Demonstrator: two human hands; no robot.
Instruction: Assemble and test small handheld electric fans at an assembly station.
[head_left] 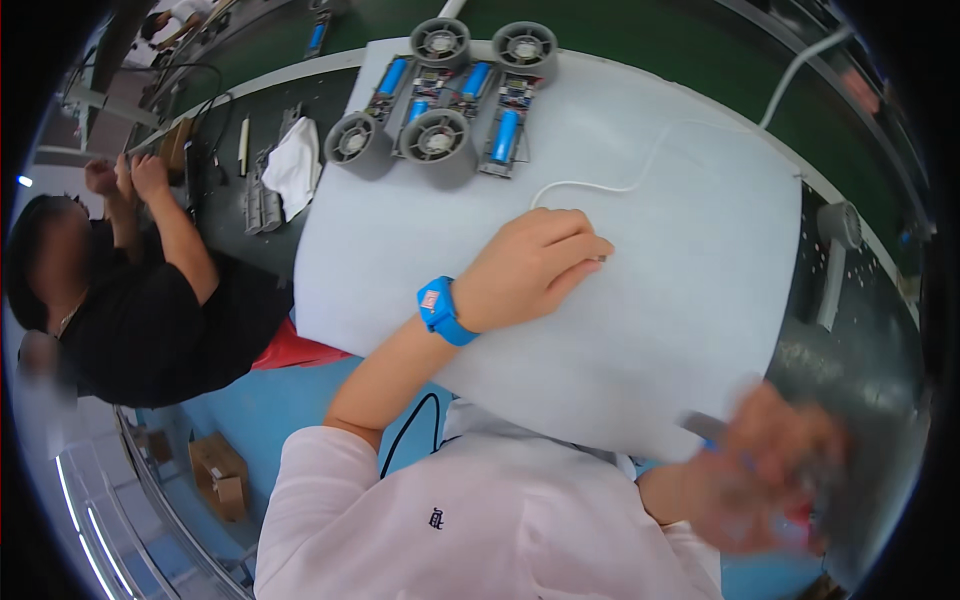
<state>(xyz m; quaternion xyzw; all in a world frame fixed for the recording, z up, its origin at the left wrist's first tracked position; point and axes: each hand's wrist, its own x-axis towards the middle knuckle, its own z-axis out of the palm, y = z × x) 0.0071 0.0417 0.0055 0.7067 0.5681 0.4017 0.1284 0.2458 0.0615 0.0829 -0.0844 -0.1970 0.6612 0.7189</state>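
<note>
Here, in the head view, I see the left hand pinching a small tip over the white work surface.
Its thumb and fingers are closed on that tip, just right of the surface's middle, and a white cable runs to the back of the hand from the far right; a blue band circles the wrist. The right hand is motion-blurred past the surface's near right edge, so I cannot tell whether it is open or gripping. At the far left of the surface I make out grey fan housings beside circuit boards with blue cylinders. Farther left, a co-worker in black sits near a white cloth.
</note>
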